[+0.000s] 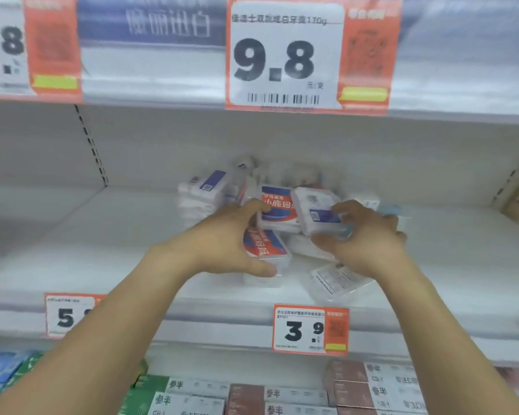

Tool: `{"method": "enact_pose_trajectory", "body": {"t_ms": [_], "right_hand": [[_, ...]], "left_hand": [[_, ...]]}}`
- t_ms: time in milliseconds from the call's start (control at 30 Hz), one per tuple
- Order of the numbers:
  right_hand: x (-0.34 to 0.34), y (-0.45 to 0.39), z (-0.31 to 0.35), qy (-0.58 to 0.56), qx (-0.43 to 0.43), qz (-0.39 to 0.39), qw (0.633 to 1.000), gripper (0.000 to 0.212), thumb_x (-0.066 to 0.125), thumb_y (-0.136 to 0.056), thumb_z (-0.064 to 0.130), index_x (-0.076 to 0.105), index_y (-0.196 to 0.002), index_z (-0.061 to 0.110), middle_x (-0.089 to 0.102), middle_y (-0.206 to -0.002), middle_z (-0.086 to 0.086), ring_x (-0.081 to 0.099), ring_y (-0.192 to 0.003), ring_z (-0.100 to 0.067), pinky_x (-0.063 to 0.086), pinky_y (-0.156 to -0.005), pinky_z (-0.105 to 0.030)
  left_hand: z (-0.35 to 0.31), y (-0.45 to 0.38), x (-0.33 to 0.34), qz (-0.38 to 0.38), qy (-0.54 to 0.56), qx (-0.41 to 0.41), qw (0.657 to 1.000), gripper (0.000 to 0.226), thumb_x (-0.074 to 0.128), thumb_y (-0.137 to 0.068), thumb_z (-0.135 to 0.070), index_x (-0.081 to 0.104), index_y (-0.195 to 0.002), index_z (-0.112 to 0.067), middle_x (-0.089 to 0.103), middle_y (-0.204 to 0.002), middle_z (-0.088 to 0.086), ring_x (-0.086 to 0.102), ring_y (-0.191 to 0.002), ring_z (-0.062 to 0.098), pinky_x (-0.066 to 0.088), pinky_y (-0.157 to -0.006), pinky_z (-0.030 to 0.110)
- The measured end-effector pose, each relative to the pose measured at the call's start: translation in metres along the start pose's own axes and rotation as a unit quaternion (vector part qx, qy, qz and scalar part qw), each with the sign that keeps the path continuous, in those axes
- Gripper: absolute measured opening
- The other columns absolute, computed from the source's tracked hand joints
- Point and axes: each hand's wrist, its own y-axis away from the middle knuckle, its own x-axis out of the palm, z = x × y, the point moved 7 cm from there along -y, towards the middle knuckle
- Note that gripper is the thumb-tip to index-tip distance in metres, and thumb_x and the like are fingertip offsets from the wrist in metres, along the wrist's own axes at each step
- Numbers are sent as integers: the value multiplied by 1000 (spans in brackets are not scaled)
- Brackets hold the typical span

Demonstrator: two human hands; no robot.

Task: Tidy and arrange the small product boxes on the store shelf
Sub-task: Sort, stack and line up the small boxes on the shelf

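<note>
1. Left hand [222, 241]: thumb below, fingers above, curled around a small clear plastic box with a red-and-blue label [265, 245]; box tilted, resting on the white metal shelf [102, 253].
2. Right hand [363, 238]: grasping a small clear plastic box with its white back label and blue strip facing out [318, 209]; thumb on top, fingers wrapped beneath.
3. Between the two grips, touching the right-hand box: a third small box with its red-and-blue front upright [277, 208].
4. Behind the left grip, farther back on the shelf: a loose stack of similar white boxes [203, 190], one showing a blue strip; exact count not discernible through blur.
5. Below the right wrist, near the shelf's front edge: a clear box lying flat, printed white back up [336, 280].
6. Beneath both grips, on the shelf lip: an orange-bordered price tag reading 3.9 [310, 329]; a second tag reading 5 [69, 316] under the left forearm, partly covered.
7. Above both grips, on the upper shelf edge: a large orange-bordered tag reading 9.8 [288, 55].
8. Lowest level, under both forearms: rows of green, white and brown cartons [246, 396].
</note>
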Motion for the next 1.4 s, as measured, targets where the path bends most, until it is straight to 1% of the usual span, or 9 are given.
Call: {"method": "enact_pose_trajectory", "body": {"t_ms": [100,267,467,600,767,900,1133,1267,1400], "right_hand": [[9,1,15,-66,-36,5,997,91,76,-67,61,31,-144,44,47,-131,-8,39,-127,-33,38,-103,-42],[12,5,22,-71,-160,-153,973,50,57,-92,48,54,-136,26,61,-128,-1,54,-113,-25,48,-87,-35],[-40,12,-32,-383,-16,-253,888,20,48,-101,31,57,-114,19,68,-84,4,64,-68,0,45,-55,-12],[-74,21,-83,-334,59,-264,903,12,44,-100,32,52,-103,24,62,-79,7,64,-69,-16,54,-55,-35],[-101,32,-152,-246,161,-150,944,27,49,-99,34,58,-108,11,64,-85,-9,59,-51,-31,52,-49,-37],[-125,48,-212,-281,238,-150,917,26,59,-94,32,58,-110,12,63,-80,-8,64,-50,-32,61,-68,-54],[-151,58,-281,-261,279,-198,903,23,69,-88,17,60,-109,15,70,-97,-12,71,-83,-33,56,-87,-51],[-162,61,-274,-116,261,-223,932,33,70,-87,23,67,-116,7,66,-121,-18,61,-113,-35,46,-94,-41],[-159,56,-251,-141,215,-240,936,19,67,-87,21,72,-103,12,72,-99,-10,65,-102,-30,50,-87,-37]], "left_hand": [[-9,3,-10,13,-20,-26,999,79,80,-62,-59,36,-125,-40,55,-94,-21,57,-80,-2,45,-70,18],[-20,12,-27,18,-75,-56,995,55,61,-72,-71,51,-116,-40,50,-88,-22,51,-79,-3,40,-63,20],[-60,11,-40,-110,29,34,993,43,59,-69,-63,60,-105,-38,56,-96,-14,55,-92,2,45,-79,23],[-106,-7,-9,-191,63,100,974,52,62,-71,-67,60,-112,-35,58,-106,-13,54,-91,-1,45,-82,16],[-154,-41,56,-127,75,74,986,53,63,-66,-75,65,-94,-30,68,-94,-13,61,-85,4,52,-77,27],[-198,-67,107,-84,156,96,979,41,74,-69,-57,66,-94,-26,67,-93,-14,60,-87,3,50,-77,20],[-273,-116,189,15,132,127,983,32,64,-78,-32,56,-103,-13,58,-105,3,52,-104,20,42,-83,24],[-284,-120,204,70,34,165,983,40,57,-83,-40,52,-116,-18,52,-126,4,36,-130,27,27,-108,55],[-267,-106,166,-15,15,182,983,45,57,-86,-43,56,-123,-19,56,-124,4,45,-121,25,39,-102,44]]}}
